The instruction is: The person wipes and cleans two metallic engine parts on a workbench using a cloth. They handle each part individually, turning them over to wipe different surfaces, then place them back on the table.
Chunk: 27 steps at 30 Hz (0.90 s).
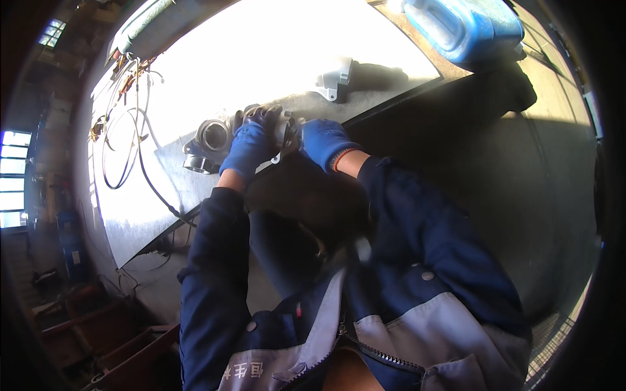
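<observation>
My left hand [250, 144], in a blue work glove with dark fingertips, is wrapped round a grey metal casting [284, 130] at the near edge of the metal-topped table. Close against the casting's right side is my right hand [326, 143], gloved in the same blue, its fingers curled. Whatever lies inside those fingers is hidden. Left of my left hand rests a second metal casting [213, 135] with a round opening and a flanged outlet. Farther back and to the right stands a smaller silver casting [336, 81] with a lug at its base.
Loose cables [134, 120] with clips coil on the left of the table [137, 215]. A blue plastic jerrycan [466, 29] stands at the far right. Strong sunlight washes out the back of the tabletop. Reddish-brown bins [140, 352] sit low on the left.
</observation>
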Each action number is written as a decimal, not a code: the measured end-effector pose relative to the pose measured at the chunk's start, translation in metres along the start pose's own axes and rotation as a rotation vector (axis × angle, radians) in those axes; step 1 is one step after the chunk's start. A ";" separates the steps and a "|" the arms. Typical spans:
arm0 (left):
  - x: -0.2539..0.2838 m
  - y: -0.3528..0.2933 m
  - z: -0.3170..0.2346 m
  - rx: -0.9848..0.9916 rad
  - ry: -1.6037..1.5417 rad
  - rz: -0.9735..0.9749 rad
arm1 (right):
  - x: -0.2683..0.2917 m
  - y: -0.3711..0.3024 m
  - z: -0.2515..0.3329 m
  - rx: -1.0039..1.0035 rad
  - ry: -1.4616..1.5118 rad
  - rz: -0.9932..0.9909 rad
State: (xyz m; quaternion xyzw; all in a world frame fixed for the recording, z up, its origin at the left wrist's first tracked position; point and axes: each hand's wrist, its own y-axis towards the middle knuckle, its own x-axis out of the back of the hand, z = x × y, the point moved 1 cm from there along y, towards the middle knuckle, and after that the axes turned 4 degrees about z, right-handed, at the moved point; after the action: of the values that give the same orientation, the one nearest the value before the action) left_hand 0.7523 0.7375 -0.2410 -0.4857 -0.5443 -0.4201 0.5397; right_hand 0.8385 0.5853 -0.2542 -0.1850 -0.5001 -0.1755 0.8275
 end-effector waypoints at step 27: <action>0.009 0.016 -0.009 0.057 0.022 0.169 | -0.002 -0.010 0.007 -0.122 0.115 -0.093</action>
State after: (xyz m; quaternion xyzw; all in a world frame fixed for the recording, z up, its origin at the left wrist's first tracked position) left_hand 0.7697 0.7322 -0.2325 -0.5097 -0.5072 -0.3629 0.5927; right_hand 0.8277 0.5797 -0.2514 -0.2013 -0.4481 -0.2540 0.8331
